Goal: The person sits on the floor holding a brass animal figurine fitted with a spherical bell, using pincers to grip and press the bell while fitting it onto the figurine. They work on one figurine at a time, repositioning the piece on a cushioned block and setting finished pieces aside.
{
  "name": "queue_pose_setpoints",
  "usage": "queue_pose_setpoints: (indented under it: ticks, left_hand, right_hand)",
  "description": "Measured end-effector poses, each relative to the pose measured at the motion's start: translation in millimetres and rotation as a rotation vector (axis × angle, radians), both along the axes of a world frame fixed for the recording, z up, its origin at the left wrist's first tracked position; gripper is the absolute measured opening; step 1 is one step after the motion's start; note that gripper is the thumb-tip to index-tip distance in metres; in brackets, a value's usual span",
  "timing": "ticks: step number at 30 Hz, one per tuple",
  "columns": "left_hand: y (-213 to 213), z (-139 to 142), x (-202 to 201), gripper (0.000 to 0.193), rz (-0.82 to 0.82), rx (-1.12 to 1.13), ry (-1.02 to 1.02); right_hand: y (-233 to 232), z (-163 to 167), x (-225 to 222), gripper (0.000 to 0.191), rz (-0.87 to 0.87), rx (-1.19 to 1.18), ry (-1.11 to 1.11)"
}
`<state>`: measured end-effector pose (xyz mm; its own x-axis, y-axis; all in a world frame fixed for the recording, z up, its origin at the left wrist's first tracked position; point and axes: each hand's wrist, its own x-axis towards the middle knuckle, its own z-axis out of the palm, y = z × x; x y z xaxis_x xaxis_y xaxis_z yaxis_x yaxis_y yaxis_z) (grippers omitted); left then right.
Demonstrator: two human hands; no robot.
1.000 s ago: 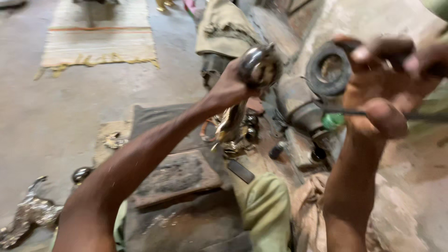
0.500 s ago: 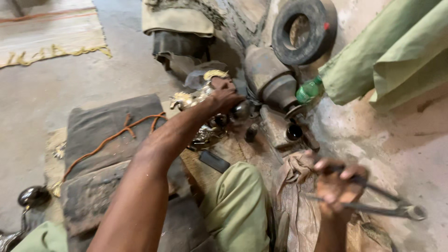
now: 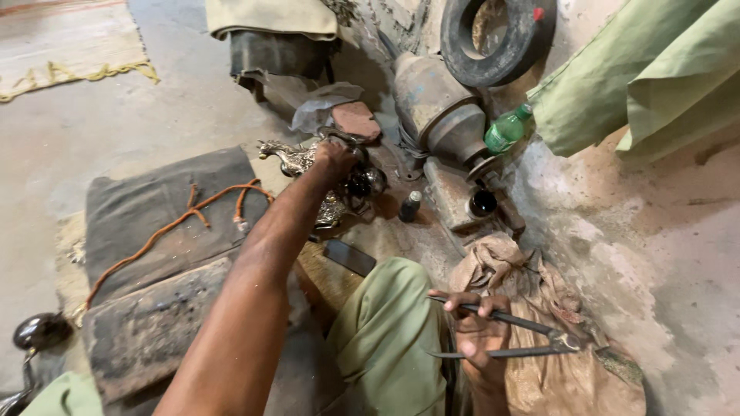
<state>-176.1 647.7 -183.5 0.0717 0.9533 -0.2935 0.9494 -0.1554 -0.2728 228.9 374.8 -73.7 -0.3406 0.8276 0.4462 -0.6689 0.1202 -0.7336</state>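
Left hand (image 3: 333, 158) is stretched forward, fingers closed on an ornate silver-brass metal piece (image 3: 324, 189) lying on the floor near the dark mat (image 3: 154, 216). Right hand (image 3: 479, 339) is low by the knee, wrapped around the handles of long metal tongs (image 3: 524, 339), tips resting over the burlap sack (image 3: 570, 362). Green bottle (image 3: 506, 129) and rubber ring (image 3: 501, 38) sit by the wall.

The left hand (image 3: 335, 160) covers part of the ornate metal piece (image 3: 327, 189). The pliers' (image 3: 509, 335) tips are buried in sacking (image 3: 570, 370). The rubber ring (image 3: 497, 35) runs off the top edge.
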Motion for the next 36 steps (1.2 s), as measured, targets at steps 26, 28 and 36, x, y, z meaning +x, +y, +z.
queue_pose_setpoints:
  ticks: [26, 28, 36]
  left_hand:
    - [-649.9, -13.3, -309.7, 0.059, 1.287, 0.075, -0.317]
    - [-656.6, -36.1, -294.4, 0.055, 1.3, 0.158, -0.33]
    - [-660.8, -40.7, -294.1, 0.035, 1.419, 0.381, -0.37]
  right_hand:
    - [-76.3, 9.2, -109.0, 0.039, 0.3, 0.014, 0.058]
    - [-81.4, 12.6, -110.9, 0.043, 0.29, 0.017, 0.038]
    - [-84.2, 25.4, -93.1, 0.044, 0.235, 0.035, 0.018]
